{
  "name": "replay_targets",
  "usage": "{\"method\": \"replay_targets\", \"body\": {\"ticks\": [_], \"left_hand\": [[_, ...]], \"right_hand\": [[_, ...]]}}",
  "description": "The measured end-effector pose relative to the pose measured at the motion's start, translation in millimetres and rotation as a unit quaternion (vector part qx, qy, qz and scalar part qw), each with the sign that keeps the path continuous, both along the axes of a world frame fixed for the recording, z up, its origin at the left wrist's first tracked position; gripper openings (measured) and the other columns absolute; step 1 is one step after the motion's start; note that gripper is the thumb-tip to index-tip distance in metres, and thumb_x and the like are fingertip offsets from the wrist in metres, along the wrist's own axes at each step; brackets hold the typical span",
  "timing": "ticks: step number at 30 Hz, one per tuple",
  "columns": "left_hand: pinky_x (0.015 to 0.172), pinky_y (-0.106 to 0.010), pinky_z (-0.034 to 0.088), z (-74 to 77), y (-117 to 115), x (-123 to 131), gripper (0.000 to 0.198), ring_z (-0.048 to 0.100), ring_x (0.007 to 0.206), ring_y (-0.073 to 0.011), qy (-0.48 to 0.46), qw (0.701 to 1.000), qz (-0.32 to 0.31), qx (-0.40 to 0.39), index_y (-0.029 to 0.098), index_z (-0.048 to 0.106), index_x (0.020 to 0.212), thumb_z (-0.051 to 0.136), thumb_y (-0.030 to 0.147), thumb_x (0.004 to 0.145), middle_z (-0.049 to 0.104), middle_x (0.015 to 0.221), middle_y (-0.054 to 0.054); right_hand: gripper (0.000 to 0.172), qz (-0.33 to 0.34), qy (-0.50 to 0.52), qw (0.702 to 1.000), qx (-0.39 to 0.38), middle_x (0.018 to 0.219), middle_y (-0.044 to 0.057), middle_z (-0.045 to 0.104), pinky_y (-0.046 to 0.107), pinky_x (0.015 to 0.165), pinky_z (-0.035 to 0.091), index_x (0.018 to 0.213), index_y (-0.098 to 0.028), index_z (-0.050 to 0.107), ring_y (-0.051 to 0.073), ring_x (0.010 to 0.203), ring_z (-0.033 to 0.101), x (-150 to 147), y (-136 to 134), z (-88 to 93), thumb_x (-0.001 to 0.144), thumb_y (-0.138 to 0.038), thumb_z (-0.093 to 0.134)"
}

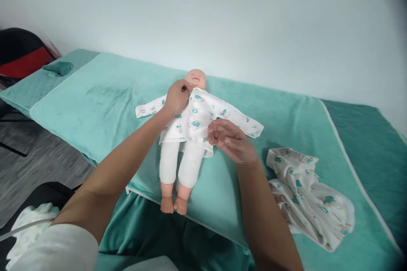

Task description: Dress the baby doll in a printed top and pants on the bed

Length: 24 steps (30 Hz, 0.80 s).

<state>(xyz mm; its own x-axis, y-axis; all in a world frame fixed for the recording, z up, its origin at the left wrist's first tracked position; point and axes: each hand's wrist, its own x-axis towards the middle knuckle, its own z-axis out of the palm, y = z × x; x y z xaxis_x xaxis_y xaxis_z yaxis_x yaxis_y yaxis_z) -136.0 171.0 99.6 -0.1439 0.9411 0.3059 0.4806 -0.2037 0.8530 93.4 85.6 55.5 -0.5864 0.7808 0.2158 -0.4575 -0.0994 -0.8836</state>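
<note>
A baby doll (196,77) lies face up on the green bed cover (127,89), its bare feet at the near edge. It wears a white printed top (219,108) with long sleeves spread sideways and white leggings (169,161). My left hand (178,96) is at the top's collar below the doll's chin, fingers closed; what they pinch is too small to make out. Beside the top's lower right edge, my right hand (230,139) is held with its fingers curled but apart, and nothing shows in it.
Crumpled printed baby clothing (311,197) lies on the bed to the right. A black and red chair (25,61) stands at the far left. Behind the bed is a pale wall (222,21). At lower left, white printed cloth (34,224) rests on something black.
</note>
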Motion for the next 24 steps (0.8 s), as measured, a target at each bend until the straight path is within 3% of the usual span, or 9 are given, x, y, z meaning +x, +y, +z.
{"method": "replay_targets", "body": {"ticks": [2,5,8,12,16,21,24], "left_hand": [[0.104,-0.037,0.05,-3.0,-14.7,-3.6,0.015,0.066,0.108,-0.0202,-0.007,0.999,-0.026,0.024,0.02,0.066,0.098,0.052,0.018,0.095,0.073,0.113,-0.008],[0.118,-0.04,0.043,-7.1,-42.2,-5.5,0.026,0.059,0.134,-0.0233,0.051,0.992,-0.102,0.055,0.021,0.068,0.12,0.058,0.03,0.098,0.068,0.138,-0.01],[0.124,-0.045,0.037,-12.6,-72.9,-2.0,0.027,0.053,0.142,-0.0269,0.139,0.984,-0.094,0.065,0.022,0.07,0.122,0.061,0.028,0.097,0.062,0.148,-0.011],[0.111,-0.044,0.048,-18.0,-110.3,7.5,0.027,0.062,0.123,-0.0261,0.154,0.984,-0.046,0.082,0.023,0.072,0.122,0.057,0.028,0.1,0.07,0.126,-0.011],[0.103,-0.046,0.051,-21.8,-133.6,15.6,0.024,0.065,0.097,-0.0239,0.132,0.987,-0.048,0.083,0.026,0.076,0.109,0.053,0.027,0.102,0.074,0.093,-0.005],[0.117,-0.051,0.044,-31.1,-147.5,17.5,0.024,0.066,0.09,-0.0218,0.135,0.984,-0.069,0.095,0.029,0.078,0.11,0.055,0.029,0.103,0.074,0.085,-0.002],[0.115,-0.049,0.046,-32.7,-152.6,11.8,0.024,0.066,0.087,-0.0207,0.134,0.984,-0.077,0.088,0.026,0.078,0.109,0.055,0.028,0.103,0.074,0.082,-0.002]], "right_hand": [[0.042,-0.05,0.004,0.999,-0.015,0.101,0.003,0.069,0.034,0.071,0.052,0.114,-0.031,0.077,0.017,0.077,0.061,-0.5,2.0,-0.6,0.077,-0.047,0.088],[0.036,-0.11,0.001,0.993,-0.034,0.097,0.002,0.068,0.034,0.075,0.054,0.109,-0.03,0.076,0.017,0.08,0.061,-2.7,6.6,-4.8,0.078,-0.046,0.087],[0.028,-0.17,-0.062,0.982,-0.043,0.09,0.001,0.068,0.031,0.071,0.052,0.098,-0.027,0.075,0.015,0.075,0.06,-8.1,12.3,-12.7,0.081,-0.048,0.084],[0.048,-0.255,-0.268,0.929,0.006,0.063,-0.002,0.06,0.029,0.059,0.046,0.068,-0.023,0.063,0.014,0.06,0.053,-15.2,16.7,-22.7,0.083,-0.067,0.076],[0.059,-0.284,-0.394,0.873,0.039,0.055,-0.001,0.058,0.031,0.051,0.04,0.062,-0.024,0.06,0.016,0.053,0.051,-14.0,15.9,-27.7,0.086,-0.077,0.063],[0.042,-0.242,-0.315,0.917,-0.035,0.061,-0.006,0.059,0.026,0.05,0.038,0.086,-0.026,0.066,0.013,0.053,0.05,-6.1,11.9,-32.2,0.075,-0.063,0.081],[0.043,-0.232,-0.269,0.933,-0.063,0.065,-0.009,0.06,0.024,0.053,0.04,0.098,-0.026,0.064,0.012,0.056,0.052,-3.4,8.0,-33.5,0.071,-0.051,0.088]]}}
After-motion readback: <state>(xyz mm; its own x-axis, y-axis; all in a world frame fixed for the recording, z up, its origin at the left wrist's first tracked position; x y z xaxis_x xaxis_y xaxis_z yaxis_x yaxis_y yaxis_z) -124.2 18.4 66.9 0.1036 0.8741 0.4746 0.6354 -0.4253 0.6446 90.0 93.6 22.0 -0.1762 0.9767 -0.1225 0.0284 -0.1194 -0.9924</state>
